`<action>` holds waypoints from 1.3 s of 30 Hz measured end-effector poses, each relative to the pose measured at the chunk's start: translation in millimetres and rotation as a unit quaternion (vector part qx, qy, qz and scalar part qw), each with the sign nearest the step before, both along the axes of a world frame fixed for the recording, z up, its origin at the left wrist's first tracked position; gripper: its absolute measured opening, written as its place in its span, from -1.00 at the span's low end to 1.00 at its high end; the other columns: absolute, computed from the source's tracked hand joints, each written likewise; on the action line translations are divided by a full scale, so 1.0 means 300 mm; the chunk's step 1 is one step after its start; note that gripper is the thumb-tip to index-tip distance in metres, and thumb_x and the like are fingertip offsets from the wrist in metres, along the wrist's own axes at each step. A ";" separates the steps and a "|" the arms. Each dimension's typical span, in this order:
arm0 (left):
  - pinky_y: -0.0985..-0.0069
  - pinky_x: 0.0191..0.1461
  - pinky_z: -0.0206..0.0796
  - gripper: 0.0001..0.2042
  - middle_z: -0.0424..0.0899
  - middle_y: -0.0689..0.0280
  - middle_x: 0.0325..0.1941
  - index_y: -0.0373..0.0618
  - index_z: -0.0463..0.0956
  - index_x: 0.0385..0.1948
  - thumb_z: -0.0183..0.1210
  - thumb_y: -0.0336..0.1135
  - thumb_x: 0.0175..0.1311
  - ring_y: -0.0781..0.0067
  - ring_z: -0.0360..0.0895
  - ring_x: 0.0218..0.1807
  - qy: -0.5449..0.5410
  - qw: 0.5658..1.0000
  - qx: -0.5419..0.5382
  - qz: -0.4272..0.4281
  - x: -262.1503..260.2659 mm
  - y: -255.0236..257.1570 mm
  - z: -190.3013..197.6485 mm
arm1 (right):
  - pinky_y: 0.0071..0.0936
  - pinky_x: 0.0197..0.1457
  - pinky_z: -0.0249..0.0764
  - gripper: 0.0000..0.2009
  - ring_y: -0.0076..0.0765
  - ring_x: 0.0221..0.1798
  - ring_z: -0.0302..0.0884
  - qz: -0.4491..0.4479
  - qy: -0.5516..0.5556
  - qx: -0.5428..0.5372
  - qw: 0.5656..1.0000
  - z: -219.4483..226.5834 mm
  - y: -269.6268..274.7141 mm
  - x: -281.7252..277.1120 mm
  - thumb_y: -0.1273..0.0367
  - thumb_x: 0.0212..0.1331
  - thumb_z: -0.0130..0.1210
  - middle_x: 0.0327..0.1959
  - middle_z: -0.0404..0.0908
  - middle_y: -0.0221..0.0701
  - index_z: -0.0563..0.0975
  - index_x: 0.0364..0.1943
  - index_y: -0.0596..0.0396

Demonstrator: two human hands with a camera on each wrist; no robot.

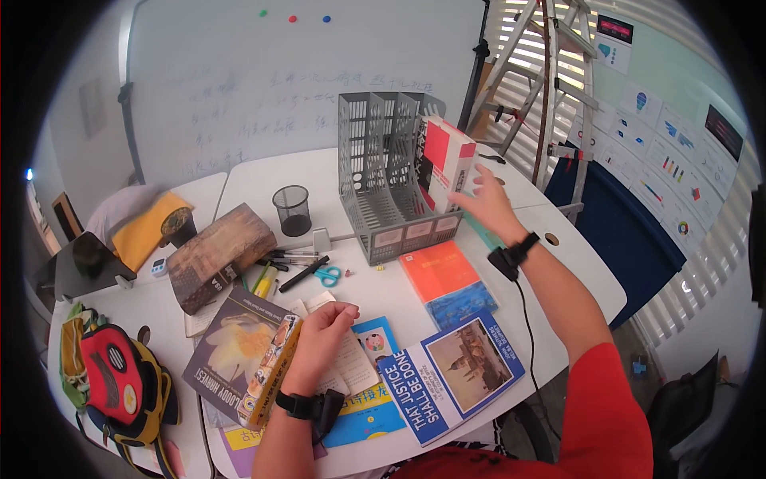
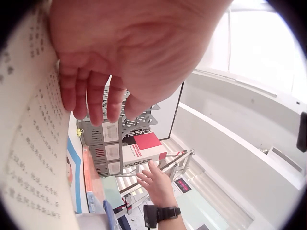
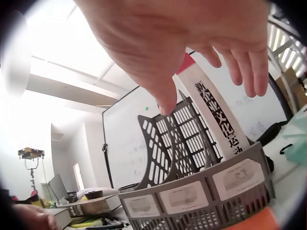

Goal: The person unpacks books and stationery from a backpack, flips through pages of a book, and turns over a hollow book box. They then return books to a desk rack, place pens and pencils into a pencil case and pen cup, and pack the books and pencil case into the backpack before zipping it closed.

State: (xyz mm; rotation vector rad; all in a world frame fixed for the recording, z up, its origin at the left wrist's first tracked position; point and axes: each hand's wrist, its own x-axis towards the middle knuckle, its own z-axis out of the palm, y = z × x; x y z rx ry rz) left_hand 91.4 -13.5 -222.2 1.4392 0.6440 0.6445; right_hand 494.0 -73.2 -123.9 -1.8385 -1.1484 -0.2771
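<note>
A thick red-and-white book (image 1: 458,172) stands upright in the right compartment of a grey three-section file holder (image 1: 411,237). Beside its spine is my right hand (image 1: 493,206), fingers spread apart. The right wrist view shows this hand (image 3: 187,43) above the holder's front, thumb and fingers apart, with the white spine (image 3: 216,112) beyond. Low over open printed pages (image 1: 351,363) hovers my left hand (image 1: 321,339), its fingers loosely bent. In the left wrist view that hand (image 2: 124,57) holds nothing, and the pages (image 2: 36,143) lie beside its fingertips.
Before the holder lie an orange-and-blue book (image 1: 439,271) and a blue-bordered book (image 1: 423,399). The book "Bloody Harvest" (image 1: 239,351) is at left, near a brown box-like book (image 1: 219,251). Pens, teal scissors (image 1: 328,276), a mesh cup (image 1: 294,219) and a red-black backpack (image 1: 116,375) surround them.
</note>
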 end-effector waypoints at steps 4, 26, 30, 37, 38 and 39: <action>0.62 0.08 0.38 -0.72 0.74 0.42 -0.12 -0.28 0.67 -0.01 0.25 -0.21 0.52 0.68 0.53 -0.10 -0.011 1.000 0.000 -0.004 -0.003 0.010 -0.009 | -0.16 0.17 0.62 -0.27 0.07 0.08 0.74 0.027 -0.008 0.007 1.000 -0.003 0.178 0.104 0.09 0.00 0.51 0.03 0.75 0.03 0.57 0.18 0.32; 0.50 0.09 0.47 -0.68 0.79 0.29 -0.10 -0.29 0.69 0.00 0.22 -0.16 0.52 0.53 0.64 -0.04 0.026 0.996 0.087 0.009 0.005 0.017 -0.053 | -0.26 -0.02 0.70 -0.49 -0.01 -0.13 0.79 0.418 -0.251 0.128 0.864 0.277 -0.054 -0.764 0.51 -0.01 0.39 -0.07 0.76 -0.17 0.59 0.13 0.12; 0.46 0.07 0.49 -0.65 0.80 0.20 -0.13 -0.32 0.69 -0.01 0.24 -0.14 0.49 0.46 0.67 -0.07 0.016 0.995 0.098 0.011 0.005 0.022 -0.056 | -0.15 0.11 0.69 -0.47 0.00 0.01 0.75 0.436 -0.362 0.126 0.814 0.235 0.164 -0.888 0.47 -0.07 0.40 0.04 0.71 -0.17 0.58 0.11 0.07; 0.47 0.15 0.48 -0.64 0.79 0.23 -0.06 -0.32 0.67 0.05 0.21 -0.16 0.51 0.47 0.66 -0.02 0.031 0.995 0.094 -0.001 -0.004 0.029 -0.038 | 0.00 0.42 0.46 -0.47 0.17 0.27 0.58 0.359 -0.455 0.147 0.802 0.124 0.411 -1.001 0.37 0.01 0.42 0.17 0.57 -0.06 0.55 0.15 0.07; 0.51 0.18 0.46 -0.65 0.78 0.28 -0.03 -0.32 0.67 0.07 0.19 -0.19 0.52 0.52 0.65 0.02 0.047 0.995 0.083 -0.008 -0.007 0.025 -0.029 | 0.00 0.45 0.42 -0.49 0.18 0.27 0.57 0.330 -0.438 0.090 0.831 0.098 0.396 -0.996 0.35 0.06 0.41 0.14 0.57 -0.06 0.55 0.15 0.08; 0.52 0.15 0.46 -0.65 0.77 0.28 -0.05 -0.32 0.67 0.07 0.20 -0.19 0.52 0.54 0.64 -0.01 0.047 0.995 0.082 -0.009 -0.009 0.024 -0.025 | 0.03 0.39 0.42 -0.47 0.13 0.22 0.59 0.347 -0.395 0.046 0.850 0.067 0.389 -0.970 0.38 0.06 0.42 0.21 0.61 -0.12 0.57 0.17 0.11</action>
